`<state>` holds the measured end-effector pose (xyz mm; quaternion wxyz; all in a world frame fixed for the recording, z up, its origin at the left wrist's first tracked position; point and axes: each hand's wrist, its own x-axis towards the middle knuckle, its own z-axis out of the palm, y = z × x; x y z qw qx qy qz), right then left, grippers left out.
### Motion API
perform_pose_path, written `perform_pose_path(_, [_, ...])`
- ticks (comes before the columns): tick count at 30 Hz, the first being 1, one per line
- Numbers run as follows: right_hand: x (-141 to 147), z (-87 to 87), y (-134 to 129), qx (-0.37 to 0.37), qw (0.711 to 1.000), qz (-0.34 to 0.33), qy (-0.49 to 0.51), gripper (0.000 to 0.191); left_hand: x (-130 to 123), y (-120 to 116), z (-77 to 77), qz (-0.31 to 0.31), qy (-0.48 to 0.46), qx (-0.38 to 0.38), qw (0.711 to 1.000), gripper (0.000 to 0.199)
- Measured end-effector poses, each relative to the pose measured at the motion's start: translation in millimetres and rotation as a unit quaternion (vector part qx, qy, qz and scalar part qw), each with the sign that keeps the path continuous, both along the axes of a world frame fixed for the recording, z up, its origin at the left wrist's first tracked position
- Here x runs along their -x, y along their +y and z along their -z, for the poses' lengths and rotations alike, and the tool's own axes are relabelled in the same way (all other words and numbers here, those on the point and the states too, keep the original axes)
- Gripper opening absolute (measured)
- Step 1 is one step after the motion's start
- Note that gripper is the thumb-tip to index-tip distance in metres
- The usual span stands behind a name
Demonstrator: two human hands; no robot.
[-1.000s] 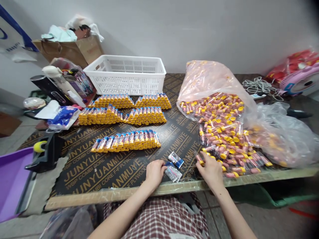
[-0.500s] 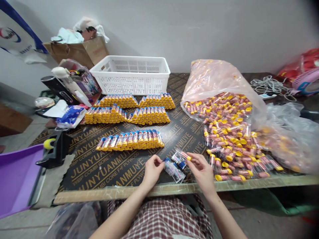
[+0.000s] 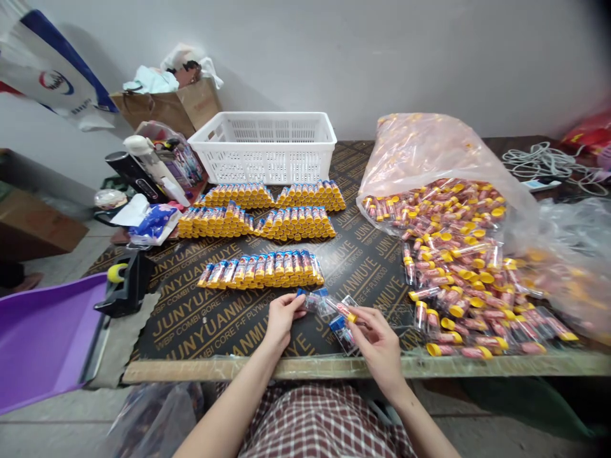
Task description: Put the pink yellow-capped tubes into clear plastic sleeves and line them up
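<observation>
Left hand: the left hand (image 3: 282,321) sits at the board's near edge, fingers curled in toward the thumb, the tips at the blue end of the clear packets (image 3: 316,301).
Right hand: the right hand (image 3: 377,346) pinches a yellow-capped tube (image 3: 346,312) between thumb and fingers, just above a second packet with a blue tag.
Grip: the right is pressed together on the tube; the left's fingers hide the contact, so whether it pinches a packet is hard to tell.
Tube's place: held over the black printed plywood board (image 3: 367,267), between the hands.
Step in hand: it looks like close work joining a loose tube and the small packets.
Next move: it seems to call for a steady pinch and a clear view of the packet's blue end.
Around: a neat row of wrapped tubes (image 3: 260,270) lies ahead, a loose heap of tubes (image 3: 458,273) spills from a clear plastic bag (image 3: 429,152) on the right, and a white plastic basket (image 3: 262,149) stands at the far edge.
</observation>
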<state>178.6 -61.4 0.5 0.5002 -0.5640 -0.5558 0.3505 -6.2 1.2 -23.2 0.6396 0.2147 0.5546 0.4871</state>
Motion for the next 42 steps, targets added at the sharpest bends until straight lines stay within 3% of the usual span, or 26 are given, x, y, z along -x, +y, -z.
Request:
perform_pose_path(5, [4, -1.6, -3, -0.024, 1.000, 0.003, -0.009, 0.025, 1, 2, -7.4, -0.033, -0.038, 0.049, 0.998, 0.037])
perform_pose_path(13, [12, -1.7, -5, -0.021, 0.999, -0.044, -0.024, 0.027, -3, -4, -8.9, -0.024, -0.020, 0.013, 0.999, 0.039])
perform_pose_path(20, [13, 0.4, -5, -0.018, 0.992, -0.116, -0.054, 0.033, -9, -12, -26.4, 0.063, -0.090, -0.038, 0.993, 0.047])
perform_pose_path(26, [11, 5.3, -2, -0.079, 0.981, -0.137, -0.111, 0.074, -8, -21, -42.0, 0.177, -0.079, -0.026, 0.981, 0.041])
perform_pose_path(30, [10, -1.4, 1, -0.087, 0.978, -0.163, -0.094, 0.084, -12, -31, -42.7, 0.242, -0.087, -0.008, 0.966, 0.035])
perform_pose_path(36, [10, -6.4, 1, -0.057, 0.973, -0.221, -0.044, 0.082, -19, -37, -46.0, 0.258, -0.097, 0.020, 0.961, 0.033])
perform_pose_path(42, [12, -6.5, -1, -0.057, 0.976, -0.208, -0.013, 0.083, -19, -39, -47.6, 0.258, -0.105, 0.017, 0.960, 0.032])
